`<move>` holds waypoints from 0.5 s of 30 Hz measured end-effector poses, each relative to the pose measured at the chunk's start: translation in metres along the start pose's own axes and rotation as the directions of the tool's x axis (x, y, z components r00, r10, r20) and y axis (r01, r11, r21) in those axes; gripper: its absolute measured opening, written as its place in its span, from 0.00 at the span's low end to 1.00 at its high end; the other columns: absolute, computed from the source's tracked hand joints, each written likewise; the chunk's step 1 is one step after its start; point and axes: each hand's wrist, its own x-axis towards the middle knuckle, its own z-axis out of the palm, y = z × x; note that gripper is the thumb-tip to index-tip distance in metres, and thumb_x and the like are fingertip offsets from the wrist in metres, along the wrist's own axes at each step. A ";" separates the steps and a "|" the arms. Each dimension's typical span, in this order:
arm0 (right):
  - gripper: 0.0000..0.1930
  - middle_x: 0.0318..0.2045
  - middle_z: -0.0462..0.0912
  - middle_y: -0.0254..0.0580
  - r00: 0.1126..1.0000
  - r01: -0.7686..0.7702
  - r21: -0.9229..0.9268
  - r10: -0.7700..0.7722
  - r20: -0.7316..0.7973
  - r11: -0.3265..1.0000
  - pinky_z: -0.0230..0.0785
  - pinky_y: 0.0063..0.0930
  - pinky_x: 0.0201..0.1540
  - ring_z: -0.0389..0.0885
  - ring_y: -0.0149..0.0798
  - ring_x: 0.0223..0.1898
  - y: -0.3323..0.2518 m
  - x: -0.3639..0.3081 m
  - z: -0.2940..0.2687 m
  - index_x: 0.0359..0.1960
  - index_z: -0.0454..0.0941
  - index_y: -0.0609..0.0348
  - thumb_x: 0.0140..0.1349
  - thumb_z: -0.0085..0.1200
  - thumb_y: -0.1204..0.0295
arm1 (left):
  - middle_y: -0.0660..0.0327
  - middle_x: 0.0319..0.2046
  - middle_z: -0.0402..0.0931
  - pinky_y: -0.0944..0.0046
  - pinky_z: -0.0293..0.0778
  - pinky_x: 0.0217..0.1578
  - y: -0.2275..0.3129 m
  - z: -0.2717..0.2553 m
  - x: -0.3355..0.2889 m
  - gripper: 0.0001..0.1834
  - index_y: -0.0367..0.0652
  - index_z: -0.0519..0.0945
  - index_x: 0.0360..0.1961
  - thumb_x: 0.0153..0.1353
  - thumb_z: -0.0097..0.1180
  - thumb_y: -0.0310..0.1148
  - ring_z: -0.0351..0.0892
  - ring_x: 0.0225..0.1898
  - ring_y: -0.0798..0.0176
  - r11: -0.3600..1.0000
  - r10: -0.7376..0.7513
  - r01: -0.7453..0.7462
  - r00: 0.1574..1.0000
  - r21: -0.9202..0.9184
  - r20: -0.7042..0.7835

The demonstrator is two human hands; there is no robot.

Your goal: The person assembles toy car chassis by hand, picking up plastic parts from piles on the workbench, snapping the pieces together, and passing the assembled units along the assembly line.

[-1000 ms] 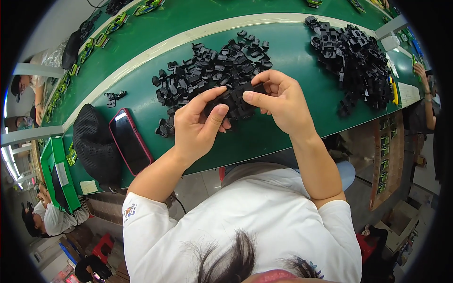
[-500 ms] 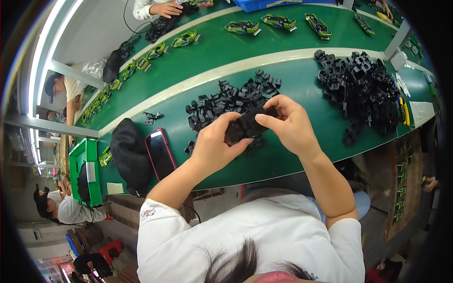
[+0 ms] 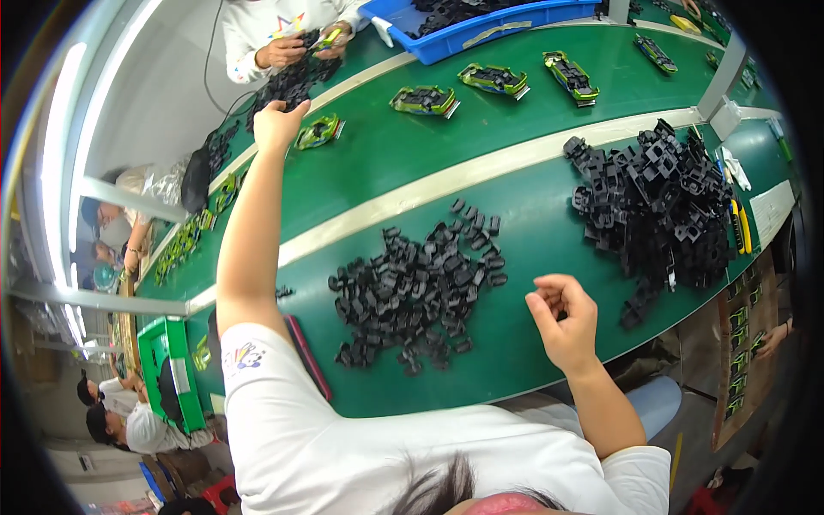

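My left hand (image 3: 279, 129) is stretched far out over the green conveyor, its fingers apart and nothing visible in them. Just right of it sits a small green toy car body (image 3: 318, 131) with black parts. Over the near table hovers my right hand (image 3: 566, 323), loosely curled with a gap between thumb and fingers; I see no part in it. To its left spreads a loose pile of small black plastic parts (image 3: 412, 292). On its other side is a taller heap of larger black frame-like parts (image 3: 657, 206).
More green car bodies (image 3: 427, 100) stand in a row along the conveyor (image 3: 360, 184). Across it a co-worker's hands (image 3: 281, 53) hold a part beside a blue bin (image 3: 481, 36). A red-edged phone (image 3: 307, 356) and a green crate (image 3: 182, 378) lie left; yellow-handled cutters (image 3: 743, 227) lie right.
Both hands held a black part together before; now they are apart and that part is out of them. My left hand has reached forward and left over the conveyor; my right has drawn back right.
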 end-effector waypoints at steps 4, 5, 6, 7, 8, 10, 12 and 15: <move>0.08 0.21 0.76 0.37 1.000 0.011 -0.139 -0.014 -0.022 0.990 0.60 0.13 0.18 0.71 0.23 0.18 -0.001 0.007 0.003 0.32 0.74 0.66 0.51 0.58 0.79 | 0.53 0.44 0.77 0.59 0.70 0.48 -0.004 0.070 0.059 0.35 0.43 0.79 0.44 0.42 0.61 0.59 0.75 0.48 0.54 0.980 -0.125 0.099 0.981 0.175 0.145; 0.06 0.21 0.76 0.38 0.999 0.017 -0.175 -0.023 -0.034 0.984 0.61 0.14 0.17 0.70 0.23 0.16 -0.002 0.007 0.005 0.30 0.74 0.65 0.50 0.58 0.80 | 0.53 0.44 0.77 0.59 0.70 0.48 0.000 0.085 0.071 0.35 0.43 0.79 0.44 0.42 0.61 0.59 0.75 0.48 0.54 0.982 -0.114 0.087 0.980 0.166 0.162; 0.06 0.21 0.76 0.38 0.999 0.001 -0.184 -0.008 -0.039 0.983 0.61 0.14 0.17 0.70 0.23 0.16 0.000 0.008 0.005 0.30 0.74 0.65 0.50 0.58 0.80 | 0.53 0.45 0.76 0.58 0.70 0.49 -0.001 0.100 0.083 0.35 0.43 0.79 0.44 0.42 0.61 0.60 0.75 0.48 0.53 0.975 -0.121 0.081 0.975 0.208 0.187; 0.06 0.20 0.75 0.37 0.998 0.016 -0.203 -0.027 -0.050 0.979 0.61 0.14 0.17 0.70 0.24 0.16 0.002 0.008 0.005 0.28 0.75 0.64 0.50 0.58 0.80 | 0.53 0.45 0.76 0.58 0.70 0.49 0.004 0.117 0.092 0.34 0.43 0.79 0.43 0.43 0.60 0.60 0.75 0.49 0.53 0.968 -0.118 0.062 0.968 0.243 0.223; 0.05 0.20 0.75 0.37 0.997 0.030 -0.223 -0.044 -0.059 0.974 0.61 0.14 0.17 0.70 0.24 0.15 0.004 0.008 0.004 0.27 0.75 0.63 0.49 0.58 0.80 | 0.52 0.47 0.75 0.57 0.69 0.50 0.008 0.127 0.107 0.34 0.41 0.79 0.43 0.43 0.60 0.60 0.73 0.51 0.52 0.961 -0.117 0.035 0.950 0.274 0.288; 0.05 0.19 0.75 0.37 0.996 -0.023 -0.290 -0.002 -0.085 0.957 0.61 0.16 0.17 0.70 0.26 0.15 -0.001 0.013 0.002 0.24 0.75 0.61 0.48 0.59 0.80 | 0.52 0.48 0.74 0.57 0.68 0.51 0.016 0.146 0.134 0.36 0.42 0.78 0.45 0.47 0.54 0.62 0.72 0.52 0.53 0.894 -0.164 -0.043 0.895 0.446 0.416; 0.05 0.18 0.75 0.36 0.998 0.062 -0.275 -0.068 -0.014 0.959 0.61 0.18 0.17 0.71 0.28 0.14 -0.003 0.018 0.002 0.22 0.74 0.60 0.48 0.59 0.79 | 0.51 0.48 0.74 0.58 0.66 0.52 -0.014 0.153 0.159 0.36 0.42 0.79 0.44 0.49 0.47 0.65 0.72 0.52 0.54 0.851 -0.114 -0.175 0.859 0.495 0.499; 0.05 0.17 0.73 0.36 0.989 0.129 -0.244 -0.142 -0.037 0.961 0.58 0.17 0.16 0.68 0.25 0.14 0.006 0.017 0.003 0.23 0.74 0.61 0.48 0.58 0.80 | 0.47 0.45 0.75 0.59 0.67 0.51 -0.012 0.157 0.151 0.39 0.35 0.78 0.43 0.46 0.50 0.64 0.73 0.51 0.53 0.885 -0.091 -0.057 0.952 0.461 0.293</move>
